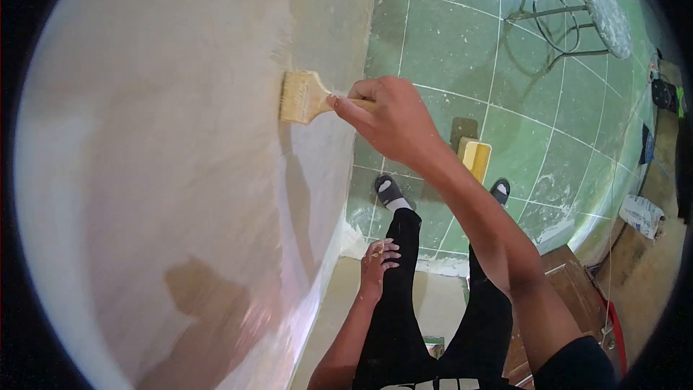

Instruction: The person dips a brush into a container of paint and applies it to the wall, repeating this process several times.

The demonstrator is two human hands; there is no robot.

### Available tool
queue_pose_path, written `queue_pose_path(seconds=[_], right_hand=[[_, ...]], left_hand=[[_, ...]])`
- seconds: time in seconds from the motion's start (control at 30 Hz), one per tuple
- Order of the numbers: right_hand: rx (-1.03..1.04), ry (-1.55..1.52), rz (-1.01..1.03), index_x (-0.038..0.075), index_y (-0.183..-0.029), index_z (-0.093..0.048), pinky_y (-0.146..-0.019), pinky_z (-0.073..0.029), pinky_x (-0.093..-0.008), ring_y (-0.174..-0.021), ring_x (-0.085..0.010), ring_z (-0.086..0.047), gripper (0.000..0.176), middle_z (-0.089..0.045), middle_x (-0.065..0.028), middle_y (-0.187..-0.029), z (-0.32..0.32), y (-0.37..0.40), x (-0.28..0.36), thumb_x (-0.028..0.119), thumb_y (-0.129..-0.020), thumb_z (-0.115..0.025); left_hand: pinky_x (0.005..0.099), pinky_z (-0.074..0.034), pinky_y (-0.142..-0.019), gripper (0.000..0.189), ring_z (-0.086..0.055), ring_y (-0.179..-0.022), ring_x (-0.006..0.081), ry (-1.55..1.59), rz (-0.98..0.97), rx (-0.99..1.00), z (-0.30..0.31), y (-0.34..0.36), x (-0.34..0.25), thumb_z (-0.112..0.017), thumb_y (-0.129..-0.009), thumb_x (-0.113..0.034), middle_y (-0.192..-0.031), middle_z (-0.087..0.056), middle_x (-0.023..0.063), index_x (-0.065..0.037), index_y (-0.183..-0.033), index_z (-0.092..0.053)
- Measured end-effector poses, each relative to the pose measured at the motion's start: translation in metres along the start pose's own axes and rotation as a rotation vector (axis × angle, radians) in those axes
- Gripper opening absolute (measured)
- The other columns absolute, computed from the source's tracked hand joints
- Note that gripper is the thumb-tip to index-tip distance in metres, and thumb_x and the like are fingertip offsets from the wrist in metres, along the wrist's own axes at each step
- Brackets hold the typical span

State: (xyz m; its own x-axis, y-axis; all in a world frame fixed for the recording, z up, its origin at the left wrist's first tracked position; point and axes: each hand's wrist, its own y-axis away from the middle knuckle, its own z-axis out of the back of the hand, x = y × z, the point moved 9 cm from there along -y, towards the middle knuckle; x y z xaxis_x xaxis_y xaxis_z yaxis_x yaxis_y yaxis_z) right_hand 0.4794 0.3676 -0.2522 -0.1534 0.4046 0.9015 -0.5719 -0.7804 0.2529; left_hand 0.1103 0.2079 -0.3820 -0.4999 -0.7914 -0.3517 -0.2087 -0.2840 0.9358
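My right hand [393, 115] is closed round the handle of a wide flat paintbrush [304, 97]. The brush points left, its bristles against the pale wall [180, 137]. Under it, a long shadow falls down the wall. My left hand [374, 266] hangs low beside my left thigh, close to the wall, its fingers loosely apart and nothing seen in them. Pale smears mark those fingers.
On the green tiled floor [447, 36], a white container with yellowish contents [474, 157] stands near my feet. A round stool [606, 18] is at the upper right. A white bag [641, 215] and a brown wooden panel [563, 296] lie to the right.
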Motion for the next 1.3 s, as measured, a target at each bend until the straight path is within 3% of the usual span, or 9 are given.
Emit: queue_pose_path(seconds=[0.1, 0.23, 0.43, 0.5, 0.63, 0.93, 1.0, 1.1, 1.3], right_hand=[[-0.017, -0.128, 0.032, -0.004, -0.077, -0.068, -0.05, -0.037, -0.035, -0.051, -0.0177, -0.044, 0.046, -0.051, -0.0096, -0.056, 0.016, 0.008, 0.001, 0.04, -0.09, -0.067], [0.03, -0.269, -0.161, -0.004, -0.075, -0.069, -0.055, -0.041, -0.0405, -0.054, -0.0208, -0.05, 0.047, -0.053, -0.0111, -0.055, -0.006, 0.01, -0.052, 0.041, -0.087, -0.069], [-0.035, -0.288, -0.167, -0.004, -0.073, -0.068, -0.051, -0.038, -0.0349, -0.053, -0.0151, -0.043, 0.047, -0.049, -0.0053, -0.056, -0.084, -0.019, -0.164, 0.041, -0.088, -0.069], [0.012, 0.068, -0.243, -0.002, -0.072, -0.069, -0.053, -0.041, -0.0384, -0.051, -0.0224, -0.047, 0.044, -0.054, -0.0126, -0.056, -0.081, -0.016, -0.192, 0.04, -0.086, -0.07], [-0.049, 0.238, -0.245, -0.001, -0.071, -0.071, -0.054, -0.043, -0.0408, -0.051, -0.0277, -0.051, 0.042, -0.056, -0.0176, -0.058, -0.056, -0.015, -0.163, 0.04, -0.084, -0.07], [-0.105, -0.082, -0.019, -0.003, -0.069, -0.069, -0.053, -0.045, -0.04, -0.05, -0.0287, -0.054, 0.047, -0.055, -0.0169, -0.054, 0.036, -0.026, 0.006, 0.043, -0.078, -0.071], [-0.068, -0.234, -0.058, -0.003, -0.068, -0.069, -0.05, -0.041, -0.0344, -0.049, -0.0171, -0.05, 0.048, -0.051, -0.0083, -0.051, 0.036, -0.028, -0.002, 0.044, -0.08, -0.073], [-0.005, -0.422, -0.155, -0.002, -0.066, -0.069, -0.049, -0.038, -0.0309, -0.051, -0.0114, -0.047, 0.049, -0.049, -0.0028, -0.052, 0.004, -0.041, -0.067, 0.043, -0.082, -0.073], [0.031, -0.257, -0.211, 0.002, -0.064, -0.069, -0.05, -0.04, -0.0374, -0.049, -0.018, -0.051, 0.05, -0.05, -0.008, -0.05, -0.08, -0.043, -0.197, 0.049, -0.08, -0.072]], left_hand=[[0.0343, -0.055, -0.075, 0.038, -0.066, -0.091, 0.021, -0.003, -0.005, -0.013, 0.014, 0.008, 0.001, -0.044, -0.104, -0.036, -0.104, -0.066, 0.0103, -0.005, -0.121, -0.057], [0.0347, -0.055, -0.075, 0.04, -0.066, -0.091, 0.0213, 0.011, -0.029, -0.044, 0.024, 0.01, -0.004, -0.044, -0.103, -0.039, -0.103, -0.066, 0.0103, -0.005, -0.119, -0.058], [0.033, -0.055, -0.075, 0.041, -0.066, -0.092, 0.0204, 0.016, -0.001, -0.079, 0.035, 0.004, 0.007, -0.045, -0.103, -0.038, -0.105, -0.066, 0.011, -0.004, -0.121, -0.057], [0.0315, -0.056, -0.075, 0.038, -0.067, -0.093, 0.0194, 0.026, 0.02, -0.072, 0.036, 0.004, 0.008, -0.045, -0.104, -0.035, -0.108, -0.067, 0.0117, -0.004, -0.122, -0.057], [0.0308, -0.056, -0.074, 0.038, -0.067, -0.093, 0.0193, 0.049, 0.008, -0.037, 0.031, 0.006, 0.001, -0.044, -0.104, -0.035, -0.108, -0.066, 0.0118, -0.003, -0.122, -0.057], [0.0315, -0.056, -0.074, 0.038, -0.067, -0.093, 0.0207, 0.06, -0.087, 0.032, 0.028, 0.01, -0.019, -0.048, -0.103, -0.036, -0.106, -0.066, 0.0115, -0.004, -0.121, -0.057], [0.0316, -0.056, -0.074, 0.037, -0.067, -0.093, 0.0208, 0.042, -0.087, 0.022, 0.03, 0.01, -0.019, -0.048, -0.103, -0.036, -0.106, -0.066, 0.0116, -0.004, -0.12, -0.057], [0.0358, -0.053, -0.077, 0.042, -0.065, -0.093, 0.0219, 0.038, -0.045, -0.019, 0.03, 0.013, -0.019, -0.048, -0.101, -0.041, -0.105, -0.065, 0.0105, -0.005, -0.119, -0.058], [0.0362, -0.051, -0.078, 0.043, -0.064, -0.094, 0.0216, -0.002, -0.043, -0.031, 0.036, 0.012, -0.013, -0.045, -0.102, -0.042, -0.105, -0.065, 0.0105, -0.005, -0.12, -0.058]])
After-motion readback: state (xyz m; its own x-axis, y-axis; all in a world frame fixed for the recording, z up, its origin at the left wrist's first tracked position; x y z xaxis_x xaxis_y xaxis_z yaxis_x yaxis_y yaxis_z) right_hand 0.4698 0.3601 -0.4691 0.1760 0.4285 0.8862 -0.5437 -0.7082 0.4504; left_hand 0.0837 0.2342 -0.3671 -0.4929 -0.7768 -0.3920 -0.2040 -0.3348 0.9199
